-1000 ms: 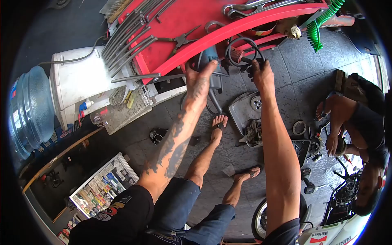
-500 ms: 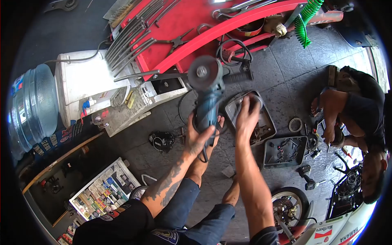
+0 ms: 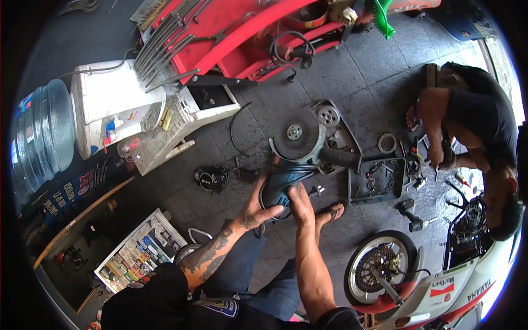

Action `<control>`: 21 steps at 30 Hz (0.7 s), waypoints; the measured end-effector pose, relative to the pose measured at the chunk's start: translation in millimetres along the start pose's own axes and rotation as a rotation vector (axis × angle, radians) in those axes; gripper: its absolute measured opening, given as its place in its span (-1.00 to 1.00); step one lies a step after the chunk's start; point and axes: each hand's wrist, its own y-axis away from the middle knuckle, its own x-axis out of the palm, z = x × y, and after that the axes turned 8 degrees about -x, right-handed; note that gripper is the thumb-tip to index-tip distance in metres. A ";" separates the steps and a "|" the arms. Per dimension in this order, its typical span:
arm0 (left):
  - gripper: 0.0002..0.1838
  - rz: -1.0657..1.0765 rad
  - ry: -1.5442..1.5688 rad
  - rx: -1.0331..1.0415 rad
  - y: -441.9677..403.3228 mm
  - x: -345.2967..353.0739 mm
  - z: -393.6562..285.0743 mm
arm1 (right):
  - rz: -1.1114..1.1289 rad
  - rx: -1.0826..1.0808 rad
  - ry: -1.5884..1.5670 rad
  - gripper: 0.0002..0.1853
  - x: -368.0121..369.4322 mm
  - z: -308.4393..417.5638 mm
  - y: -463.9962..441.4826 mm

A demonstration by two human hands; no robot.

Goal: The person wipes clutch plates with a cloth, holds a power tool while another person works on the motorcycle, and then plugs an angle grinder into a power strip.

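Note:
An angle grinder (image 3: pixel 287 179) with a blue-green body is held out in front of me, its round disc (image 3: pixel 295 132) and guard pointing away. The dark side handle (image 3: pixel 341 158) sticks out to the right. My left hand (image 3: pixel 257 208) is closed around the left of the body, thumb across it. My right hand (image 3: pixel 301 203) grips the right side, its fingertips partly hidden behind the tool. A black cord loops around the body. Beside my right hand shows a plug (image 3: pixel 318 190) with metal prongs.
Below are a tray (image 3: pixel 358 144) with a round metal part and a black tray (image 3: pixel 377 180) of small parts. A co-worker (image 3: pixel 473 110) crouches at right, near a drill (image 3: pixel 415 217) and motorcycle wheel (image 3: pixel 380 268). A red tool cart (image 3: pixel 231 47) stands ahead.
My right hand has come in from the right onto the grinder. The grinder has moved lower and right in view, and the view has turned, shifting the cart up and left.

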 end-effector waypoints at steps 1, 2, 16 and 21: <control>-0.09 0.068 -0.006 0.011 7.7 2.9 -0.9 | -0.010 0.013 0.000 -0.19 -3.5 1.6 14.2; -0.05 0.090 -0.076 0.041 13.6 3.3 1.3 | 0.012 0.042 -0.001 -0.18 1.0 19.3 24.3; 0.00 0.254 -0.432 0.066 85.3 26.1 -22.2 | -0.276 -0.011 0.118 -0.37 23.5 60.4 109.9; -0.02 0.220 -0.035 -0.157 94.4 23.4 -17.0 | -0.281 0.157 0.072 -0.27 36.3 75.5 111.2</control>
